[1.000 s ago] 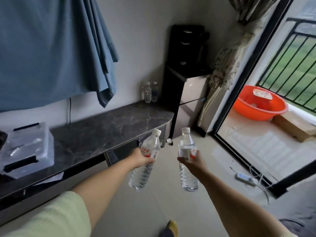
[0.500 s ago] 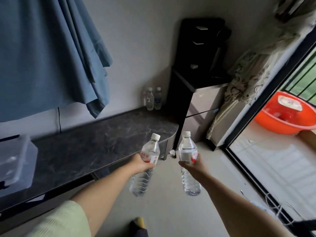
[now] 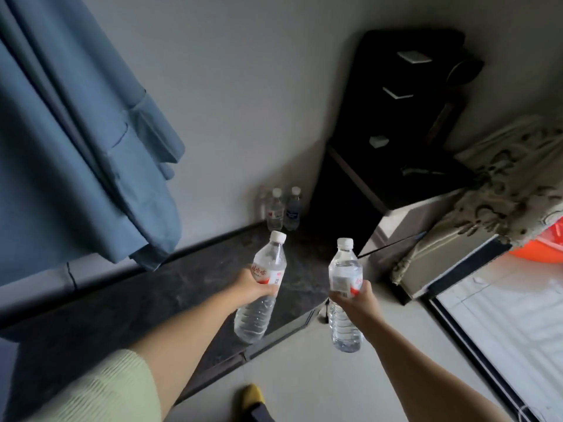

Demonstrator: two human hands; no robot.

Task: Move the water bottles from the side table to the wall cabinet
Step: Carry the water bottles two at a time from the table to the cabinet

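My left hand [image 3: 254,284] grips a clear water bottle [image 3: 262,287] with a white cap and red label, tilted a little to the right over the end of the dark marble-topped side table [image 3: 182,293]. My right hand [image 3: 355,303] holds a second clear water bottle [image 3: 345,293] upright by its label, over the floor just past the table's end. Two more water bottles [image 3: 283,210] stand upright against the wall at the table's far corner. Right of them stands a tall black cabinet [image 3: 393,132] with open shelves.
A blue cloth [image 3: 76,132] hangs on the wall at left above the table. A patterned curtain [image 3: 499,190] hangs at right beside a dark sliding-door frame [image 3: 475,354]. An orange basin [image 3: 545,245] shows beyond it. My yellow shoe [image 3: 253,397] is on the pale floor.
The view has moved forward and swung left, closer to the table's far end and black cabinet. Both hands keep their bottles. The plastic box at left has left the view.
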